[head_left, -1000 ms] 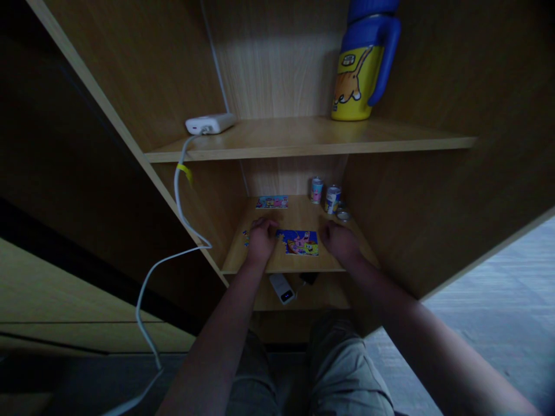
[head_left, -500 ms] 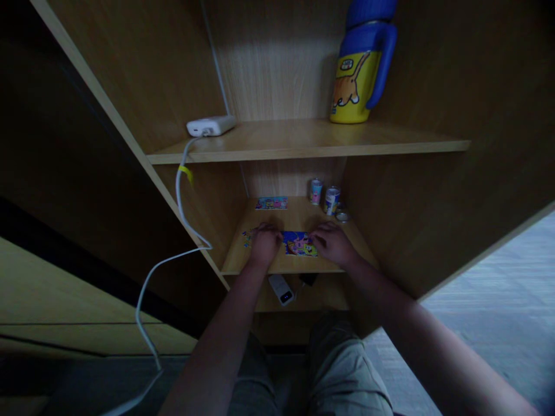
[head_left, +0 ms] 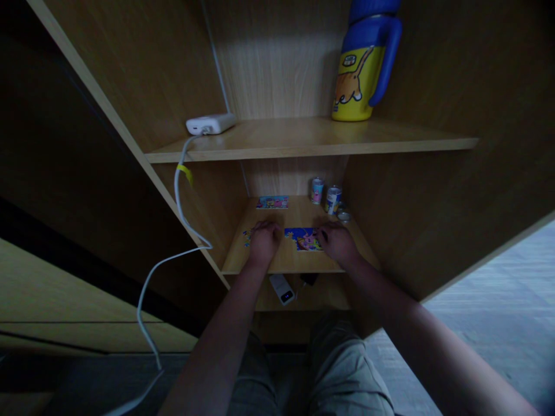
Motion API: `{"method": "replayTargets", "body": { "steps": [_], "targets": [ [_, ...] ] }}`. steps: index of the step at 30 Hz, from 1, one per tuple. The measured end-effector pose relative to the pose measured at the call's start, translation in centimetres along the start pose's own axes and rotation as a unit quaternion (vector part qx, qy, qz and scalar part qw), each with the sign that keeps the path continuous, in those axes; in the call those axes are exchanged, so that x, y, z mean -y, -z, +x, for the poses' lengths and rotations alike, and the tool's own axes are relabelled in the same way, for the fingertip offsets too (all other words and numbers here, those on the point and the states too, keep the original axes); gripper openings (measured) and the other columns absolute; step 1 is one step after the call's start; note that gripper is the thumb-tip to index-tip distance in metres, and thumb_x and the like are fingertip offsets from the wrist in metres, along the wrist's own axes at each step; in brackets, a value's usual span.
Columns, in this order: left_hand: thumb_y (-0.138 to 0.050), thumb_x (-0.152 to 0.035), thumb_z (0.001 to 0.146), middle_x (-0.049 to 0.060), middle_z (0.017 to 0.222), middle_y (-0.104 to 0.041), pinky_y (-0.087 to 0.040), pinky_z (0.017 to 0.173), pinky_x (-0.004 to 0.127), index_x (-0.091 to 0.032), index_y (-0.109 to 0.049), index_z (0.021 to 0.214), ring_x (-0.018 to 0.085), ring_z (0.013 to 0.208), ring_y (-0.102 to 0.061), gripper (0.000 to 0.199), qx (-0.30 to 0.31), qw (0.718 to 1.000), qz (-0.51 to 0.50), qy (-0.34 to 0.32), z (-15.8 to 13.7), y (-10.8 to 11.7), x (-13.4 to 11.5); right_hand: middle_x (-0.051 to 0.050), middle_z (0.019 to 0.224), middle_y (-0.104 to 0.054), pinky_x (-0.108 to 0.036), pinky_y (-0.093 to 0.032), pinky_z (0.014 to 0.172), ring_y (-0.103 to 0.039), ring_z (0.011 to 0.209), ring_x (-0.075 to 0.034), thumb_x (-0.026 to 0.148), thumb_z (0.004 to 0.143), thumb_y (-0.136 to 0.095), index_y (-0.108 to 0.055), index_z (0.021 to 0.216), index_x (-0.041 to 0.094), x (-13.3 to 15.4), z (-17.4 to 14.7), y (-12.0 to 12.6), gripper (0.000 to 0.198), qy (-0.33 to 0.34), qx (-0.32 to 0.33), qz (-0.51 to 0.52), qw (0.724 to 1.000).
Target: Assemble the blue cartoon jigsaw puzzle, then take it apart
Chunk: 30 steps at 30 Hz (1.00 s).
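Observation:
A partly assembled jigsaw puzzle [head_left: 307,239] with a blue background and pink and yellow cartoon figures lies on the middle shelf. Its left edge is uneven, with knobs showing. My right hand [head_left: 338,241] grips the puzzle's right end, thumb and fingers bent over it and covering that part. Left of the puzzle, apart from it, my left hand [head_left: 264,241] is closed with curled fingers; what they hold, if anything, is hidden. Loose puzzle pieces [head_left: 247,236] lie beside my left hand, partly covered by it. Behind sits a picture card [head_left: 272,202] with similar cartoon figures.
Two small printed cans [head_left: 317,190] and a round metal lid [head_left: 343,216] stand at the back right. Above, the upper shelf [head_left: 295,138] holds a white charger [head_left: 211,123] with a hanging cable and a blue-yellow bottle [head_left: 358,75]. A white power bank [head_left: 281,289] lies below.
The puzzle has shifted slightly right and away from me with my right hand. My left hand has come away from its left edge, which now shows.

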<state>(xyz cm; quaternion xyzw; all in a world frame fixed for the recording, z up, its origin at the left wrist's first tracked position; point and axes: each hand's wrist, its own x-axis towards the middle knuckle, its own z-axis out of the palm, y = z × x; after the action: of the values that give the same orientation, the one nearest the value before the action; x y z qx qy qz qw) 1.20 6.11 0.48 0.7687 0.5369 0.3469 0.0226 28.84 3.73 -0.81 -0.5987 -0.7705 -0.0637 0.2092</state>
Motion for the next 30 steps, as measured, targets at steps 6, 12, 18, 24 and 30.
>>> {"method": "replayTargets", "body": {
  "steps": [6,12,18,24,30],
  "targets": [
    [-0.057,0.000,0.087,0.010,0.106,-0.079,-0.051,0.102,0.048,-0.022,-0.078,0.094,0.033,0.110,-0.068,0.031,-0.160,0.986,0.001,0.034,-0.6,1.9,-0.5,-0.012,0.108,-0.080,-0.036,-0.046,0.098,-0.068,0.103,-0.027,0.030,0.110,-0.052,-0.081,0.105,0.019,-0.3,0.2,-0.2,0.031,-0.003,-0.005,0.011,1.000],
    [-0.060,-0.007,0.094,0.007,0.101,-0.079,-0.053,0.102,0.049,-0.024,-0.076,0.095,0.029,0.102,-0.070,0.023,-0.046,0.992,-0.008,-0.115,-6.5,2.5,-3.1,-0.014,0.106,-0.077,-0.036,-0.045,0.098,-0.067,0.104,-0.027,0.033,0.111,-0.049,-0.079,0.100,0.019,-0.4,0.3,-0.3,0.035,-0.013,-0.024,0.002,1.000],
    [-0.061,-0.013,0.101,0.010,0.123,-0.080,-0.056,0.109,0.054,-0.023,-0.076,0.121,0.032,0.114,-0.071,0.027,0.009,0.994,0.034,-0.105,-13.0,2.9,-3.9,-0.013,0.106,-0.076,-0.036,-0.045,0.097,-0.067,0.104,-0.027,0.033,0.110,-0.051,-0.078,0.100,0.019,-0.6,0.1,-0.5,0.032,-0.004,-0.021,0.005,1.000],
    [-0.059,-0.033,0.109,0.017,0.131,-0.077,-0.056,0.114,0.057,-0.018,-0.074,0.125,0.035,0.123,-0.071,0.026,-0.007,0.994,0.102,-0.029,-12.5,5.0,-0.7,-0.014,0.107,-0.077,-0.036,-0.046,0.099,-0.068,0.105,-0.027,0.035,0.111,-0.049,-0.079,0.101,0.019,-0.7,0.1,-0.8,0.035,-0.014,-0.006,-0.006,1.000],
    [-0.058,-0.039,0.109,0.018,0.128,-0.079,-0.053,0.116,0.057,-0.019,-0.076,0.123,0.036,0.122,-0.071,0.031,0.013,0.989,0.149,-0.010,-11.0,6.0,1.1,-0.015,0.108,-0.077,-0.037,-0.047,0.098,-0.069,0.104,-0.028,0.033,0.111,-0.050,-0.080,0.103,0.018,-0.4,0.2,-0.5,0.035,-0.019,0.000,-0.004,1.000]
  ]
}}
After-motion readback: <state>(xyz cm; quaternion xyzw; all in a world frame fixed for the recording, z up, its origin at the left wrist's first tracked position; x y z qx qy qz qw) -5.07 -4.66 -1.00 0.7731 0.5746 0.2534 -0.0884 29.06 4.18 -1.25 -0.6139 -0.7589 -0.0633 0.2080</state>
